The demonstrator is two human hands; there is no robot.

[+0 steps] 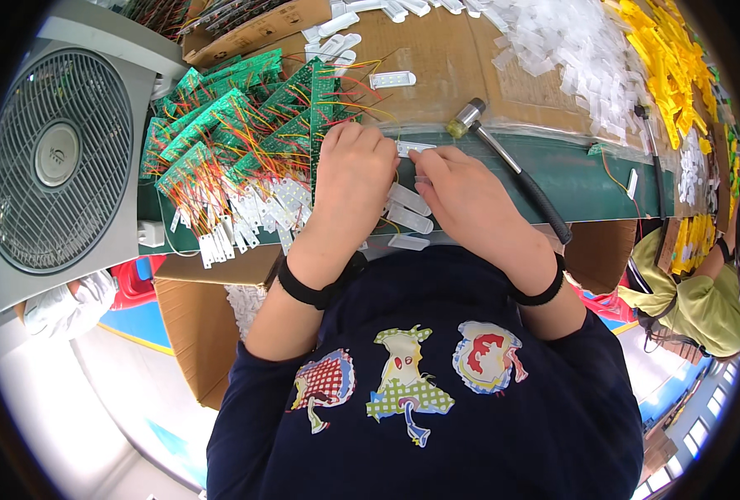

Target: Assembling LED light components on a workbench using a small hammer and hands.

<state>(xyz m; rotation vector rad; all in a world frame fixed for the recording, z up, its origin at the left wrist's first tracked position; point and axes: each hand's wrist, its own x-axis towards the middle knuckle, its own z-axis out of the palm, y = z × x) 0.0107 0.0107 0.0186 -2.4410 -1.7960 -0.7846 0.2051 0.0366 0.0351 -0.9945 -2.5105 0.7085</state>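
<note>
A small white plastic casing (414,148) with a pale strip in it lies between my hands at the green table edge. My left hand (355,171) is closed at its left end, fingers curled; what the fingertips hold is hidden. My right hand (463,185) pinches its right end between thumb and fingers. Several white casings (409,208) lie just below, between my wrists. Beside my left hand, a green circuit board (323,104) stands in a heap of boards with red and yellow wires. A hammer (511,162) with a black grip lies right of my right hand.
A grey box fan (57,158) stands at the left. White clear-looking pieces (565,58) and yellow parts (665,62) are heaped at the far right. Another hammer (655,158) lies there. An open cardboard box (191,333) sits below the table; another person's sleeve (707,308) shows at right.
</note>
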